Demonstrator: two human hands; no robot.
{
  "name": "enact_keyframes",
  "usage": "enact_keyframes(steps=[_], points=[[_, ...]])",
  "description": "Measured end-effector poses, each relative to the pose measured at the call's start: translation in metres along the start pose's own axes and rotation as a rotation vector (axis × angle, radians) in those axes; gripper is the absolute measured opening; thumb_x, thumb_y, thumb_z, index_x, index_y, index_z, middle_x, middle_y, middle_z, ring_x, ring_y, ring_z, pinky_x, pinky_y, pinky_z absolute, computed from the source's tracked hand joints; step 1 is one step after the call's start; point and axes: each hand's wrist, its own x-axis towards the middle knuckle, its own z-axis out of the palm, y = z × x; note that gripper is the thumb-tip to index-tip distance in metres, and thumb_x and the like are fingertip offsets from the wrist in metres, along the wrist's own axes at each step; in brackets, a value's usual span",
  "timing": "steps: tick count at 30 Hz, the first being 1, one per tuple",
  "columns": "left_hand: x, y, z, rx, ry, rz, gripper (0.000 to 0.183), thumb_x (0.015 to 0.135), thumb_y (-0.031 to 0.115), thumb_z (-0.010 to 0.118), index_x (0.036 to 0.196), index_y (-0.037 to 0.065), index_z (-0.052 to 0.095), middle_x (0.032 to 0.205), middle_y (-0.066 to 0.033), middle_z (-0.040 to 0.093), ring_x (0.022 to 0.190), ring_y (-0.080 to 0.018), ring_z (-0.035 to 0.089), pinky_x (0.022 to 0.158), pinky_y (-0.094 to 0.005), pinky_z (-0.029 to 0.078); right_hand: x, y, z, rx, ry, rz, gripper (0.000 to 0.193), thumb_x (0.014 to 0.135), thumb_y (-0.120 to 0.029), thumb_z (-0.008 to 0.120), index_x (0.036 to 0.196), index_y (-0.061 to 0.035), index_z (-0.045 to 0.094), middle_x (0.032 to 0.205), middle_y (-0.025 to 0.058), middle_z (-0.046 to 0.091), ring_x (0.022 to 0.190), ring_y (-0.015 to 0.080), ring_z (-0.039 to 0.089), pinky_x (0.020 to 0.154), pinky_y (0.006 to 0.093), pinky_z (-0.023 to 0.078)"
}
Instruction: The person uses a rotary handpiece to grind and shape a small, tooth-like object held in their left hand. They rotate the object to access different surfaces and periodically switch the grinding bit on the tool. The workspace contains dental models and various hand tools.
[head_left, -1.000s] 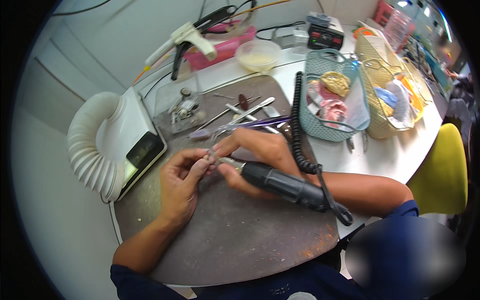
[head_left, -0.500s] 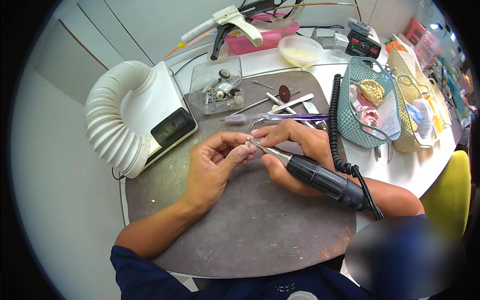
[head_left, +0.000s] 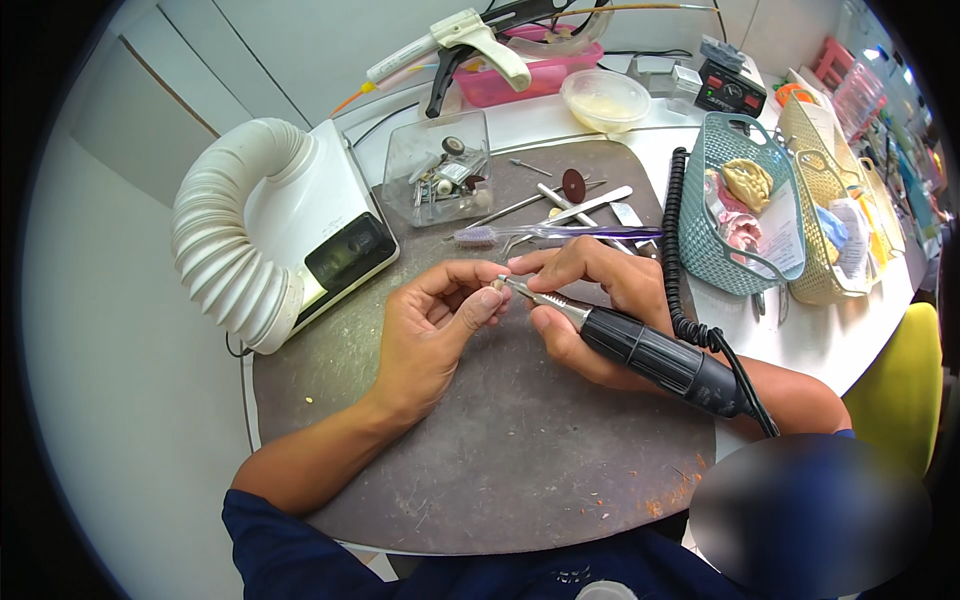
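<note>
Barely shifting, our left hand (head_left: pixel 428 325) pinches a tiny cream piece (head_left: pixel 498 286); our right hand (head_left: pixel 618 278) clasps a black-and-silver cylindrical handpiece (head_left: pixel 650 353); work seems steady.

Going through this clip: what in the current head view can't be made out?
All in the head view:
Small pale piece: mostly covered by the left hand, too small to identify.
Right hand: partly hidden by the black handpiece.
Teal basket: lower contents hidden by its wall and the items on top.
Yellow chair: lower part lost at the blurred patch.
</note>
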Motion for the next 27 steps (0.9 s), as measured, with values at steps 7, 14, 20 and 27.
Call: enact_keyframes(steps=[7,14,20,27], points=[[0.0004,-0.0001,-0.0014,-0.013,-0.019,-0.021,0.021,0.095,0.008,0.066,0.114,0.000,0.063,0.103,-0.0053,0.067,0.090,-0.0092,0.063,0.081,-0.0234,0.051,0.0004,-0.0034,-0.0014,-0.018,-0.035,0.018,0.018,0.077,-0.003,0.071,0.092,0.0027,0.063,0.094,0.0187,0.071,0.088,0.0274,0.073,0.077,0.0326,0.057],[-0.0007,-0.0022,-0.0031,-0.016,-0.013,-0.006,0.022,0.095,0.014,0.067,0.112,-0.001,0.066,0.097,-0.0060,0.070,0.089,-0.0099,0.064,0.081,-0.0244,0.052,-0.0007,-0.0033,0.0004,0.007,-0.031,0.041,0.020,0.076,-0.003,0.072,0.093,0.0032,0.063,0.093,0.0185,0.071,0.090,0.0287,0.073,0.079,0.0338,0.057],[-0.0004,-0.0021,-0.0034,-0.020,0.004,-0.030,0.020,0.094,0.009,0.067,0.111,-0.001,0.064,0.097,-0.0057,0.069,0.086,-0.0098,0.064,0.079,-0.0240,0.051,-0.0005,-0.0024,-0.0002,0.008,-0.045,0.022,0.021,0.076,-0.002,0.071,0.094,0.0034,0.064,0.092,0.0184,0.071,0.091,0.0293,0.073,0.080,0.0342,0.057],[0.0001,-0.0029,-0.0037,-0.013,0.009,-0.020,0.022,0.094,0.014,0.069,0.109,-0.002,0.066,0.095,-0.0064,0.070,0.086,-0.0100,0.064,0.079,-0.0242,0.052,0.0002,-0.0036,-0.0018,0.002,-0.055,0.025,0.021,0.076,-0.002,0.072,0.094,0.0033,0.064,0.090,0.0180,0.071,0.092,0.0293,0.073,0.080,0.0344,0.057]])
